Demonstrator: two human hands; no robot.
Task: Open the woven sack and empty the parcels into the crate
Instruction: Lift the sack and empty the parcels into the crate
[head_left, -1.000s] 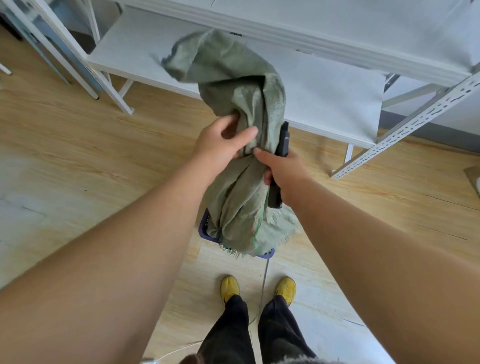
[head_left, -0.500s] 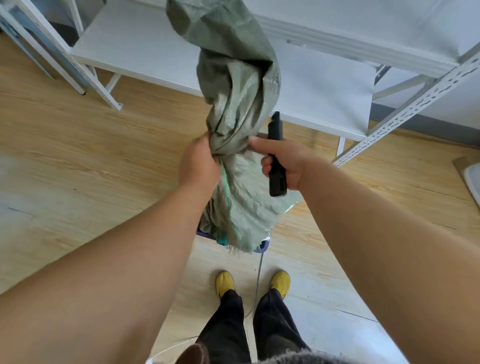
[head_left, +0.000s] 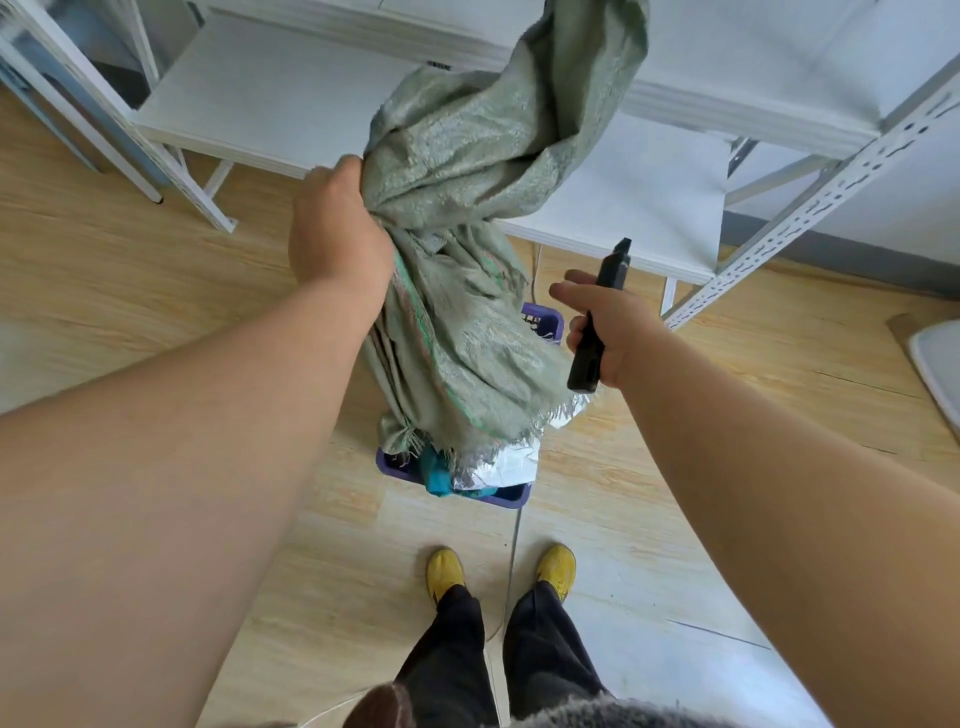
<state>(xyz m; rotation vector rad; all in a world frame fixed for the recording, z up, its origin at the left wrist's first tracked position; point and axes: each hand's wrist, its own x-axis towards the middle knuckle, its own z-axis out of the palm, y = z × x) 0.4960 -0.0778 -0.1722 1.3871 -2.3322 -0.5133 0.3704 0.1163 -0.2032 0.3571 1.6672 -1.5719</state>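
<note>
While the left hand grips its bunched middle, the pale green woven sack hangs crumpled, its frayed mouth down over the purple crate, where silver and teal parcels lie. To its right, the right hand holds a black utility knife, index finger extended.
</note>
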